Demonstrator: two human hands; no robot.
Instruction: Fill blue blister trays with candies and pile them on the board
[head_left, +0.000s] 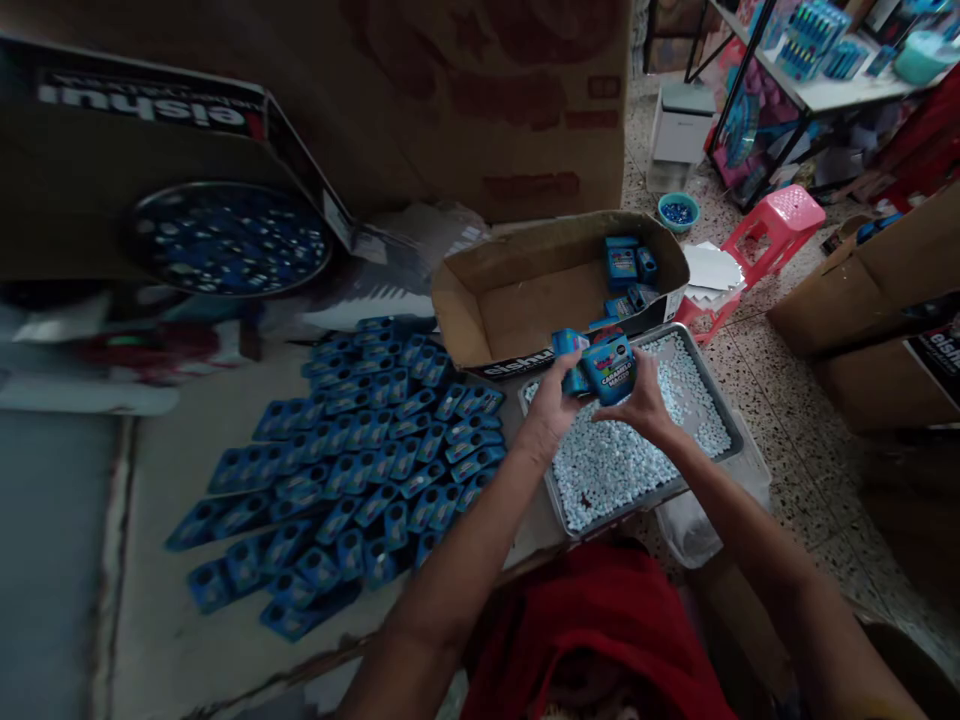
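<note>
My left hand (553,402) is closed around a small blue candy box (568,345), its fingers partly hidden behind it. Beside it, a second blue candy box (611,370) with "Caramelo Macizo" lettering faces up, and my right hand (646,398) grips this one by its right side and lower edge. Both boxes are held over a metal tray (739,440) spread with small pale candies (615,465). Just behind the hands stands a shallow cardboard box (517,310) with several blue candy boxes (621,262) in its right end.
Rows of blue candy boxes with round holes (360,440) cover the table (157,600) to the left. Behind them a round pan (232,240) of blue-wrapped pieces sits in a carton (90,150). A pink stool (780,225) and a turquoise bowl (679,212) stand at the right.
</note>
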